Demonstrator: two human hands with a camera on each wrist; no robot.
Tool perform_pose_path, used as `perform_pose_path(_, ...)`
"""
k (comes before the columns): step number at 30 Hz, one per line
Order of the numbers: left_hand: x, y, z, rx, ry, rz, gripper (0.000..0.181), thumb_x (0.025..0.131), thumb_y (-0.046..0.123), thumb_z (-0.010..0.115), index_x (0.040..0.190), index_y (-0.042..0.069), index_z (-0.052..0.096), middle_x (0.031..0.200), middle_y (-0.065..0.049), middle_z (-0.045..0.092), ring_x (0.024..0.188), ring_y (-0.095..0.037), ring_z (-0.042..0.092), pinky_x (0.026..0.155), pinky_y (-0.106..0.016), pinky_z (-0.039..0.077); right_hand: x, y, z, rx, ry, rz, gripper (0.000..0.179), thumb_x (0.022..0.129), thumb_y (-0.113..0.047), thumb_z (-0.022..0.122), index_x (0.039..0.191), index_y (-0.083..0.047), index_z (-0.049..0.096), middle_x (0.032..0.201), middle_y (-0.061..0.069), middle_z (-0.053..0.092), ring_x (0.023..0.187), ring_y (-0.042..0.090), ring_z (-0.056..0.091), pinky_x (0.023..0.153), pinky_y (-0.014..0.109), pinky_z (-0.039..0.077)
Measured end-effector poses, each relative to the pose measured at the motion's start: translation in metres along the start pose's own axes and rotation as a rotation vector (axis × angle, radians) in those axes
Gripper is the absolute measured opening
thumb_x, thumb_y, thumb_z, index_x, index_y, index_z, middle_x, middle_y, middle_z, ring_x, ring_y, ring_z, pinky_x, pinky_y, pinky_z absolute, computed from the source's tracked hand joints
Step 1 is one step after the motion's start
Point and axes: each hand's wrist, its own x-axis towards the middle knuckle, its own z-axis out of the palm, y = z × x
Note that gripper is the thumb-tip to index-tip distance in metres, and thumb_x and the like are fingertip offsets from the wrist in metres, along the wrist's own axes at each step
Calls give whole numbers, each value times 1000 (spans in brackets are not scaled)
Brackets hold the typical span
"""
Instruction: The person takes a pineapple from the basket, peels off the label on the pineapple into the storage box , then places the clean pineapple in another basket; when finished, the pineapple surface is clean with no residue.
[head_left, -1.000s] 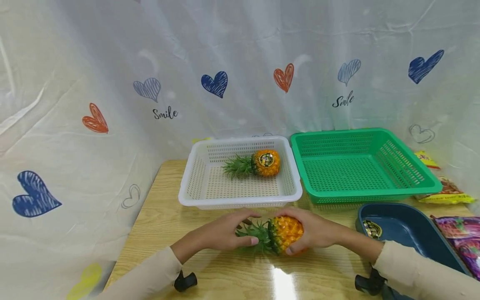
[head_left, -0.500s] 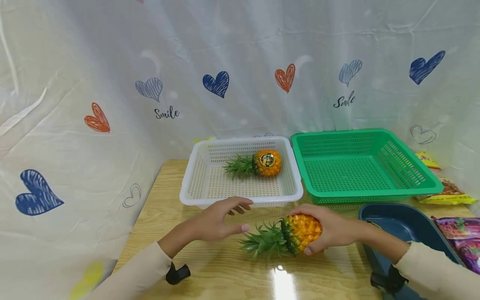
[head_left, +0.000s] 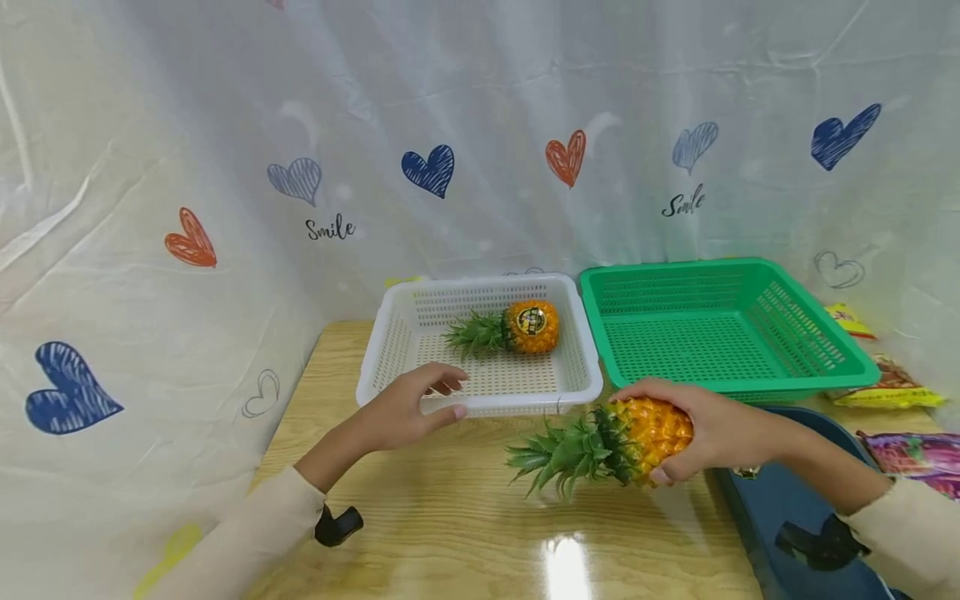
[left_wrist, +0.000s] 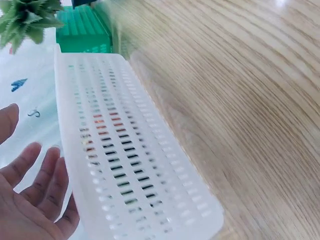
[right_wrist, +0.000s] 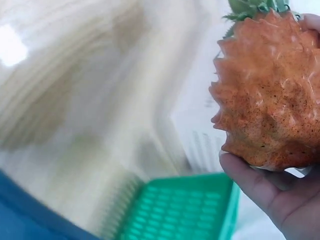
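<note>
Table (head_left: 450,525) beneath knobbly orange, green-leafed pineapple (head_left: 626,446) in right grip (head_left: 723,427), left grip (head_left: 408,410) loose

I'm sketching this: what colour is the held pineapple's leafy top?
The leafy top is green, clearest in the head view.

Held pineapple (head_left: 652,433): glossy, bumpy. White basket (head_left: 480,403), green basket (head_left: 697,346): smooth plastic. Table (head_left: 450,517): wood-grained, shiny.

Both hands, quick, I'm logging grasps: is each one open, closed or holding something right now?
Left hand: open, holding nothing.
Right hand: holding a pineapple by its orange body.
</note>
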Motion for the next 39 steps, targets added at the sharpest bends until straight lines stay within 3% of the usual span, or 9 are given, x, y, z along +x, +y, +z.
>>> perform_pose_path(9, -1, -19, -7, 35, -48, -109, 44, 99, 43, 62, 133, 15, 59, 127, -5, 64, 114, -24, 61, 98, -46, 49, -12, -7, -38, -161, 123, -64, 75, 83, -10, 77, 149, -19, 42, 123, 15, 53, 88, 21, 64, 66, 35, 58)
perform_pose_path(12, -1, -24, -9, 34, -73, -135, 38, 99, 43, 62, 127, 17, 62, 123, -2, 65, 112, -22, 62, 97, -45, 50, -14, -10, -51, -195, 158, -44, 76, 83, -9, 77, 150, -20, 41, 121, 11, 54, 86, 21, 63, 65, 35, 57)
perform_pose_path(25, -2, -26, -16, 25, -131, -174, 25, 97, 40, 66, 109, 18, 66, 107, 2, 66, 105, -20, 62, 96, -43, 50, -11, -11, -93, -306, 244, 24, 75, 84, -9, 78, 149, -23, 42, 122, 7, 54, 89, 21, 63, 66, 34, 58)
perform_pose_path(32, -1, -28, -17, 20, -143, -178, 25, 97, 40, 67, 111, 19, 67, 109, 3, 66, 107, -20, 62, 97, -44, 50, -6, -3, -117, -359, 241, 15, 74, 84, -7, 77, 148, -20, 44, 116, 3, 57, 85, 21, 62, 64, 34, 57)
perform_pose_path(39, -2, -29, -16, 10, -138, -174, 26, 97, 41, 67, 111, 19, 67, 109, 2, 66, 107, -21, 62, 95, -44, 51, -8, 8, -139, -360, 229, 87, 72, 87, -9, 75, 150, -20, 43, 118, 6, 56, 88, 21, 63, 67, 35, 57)
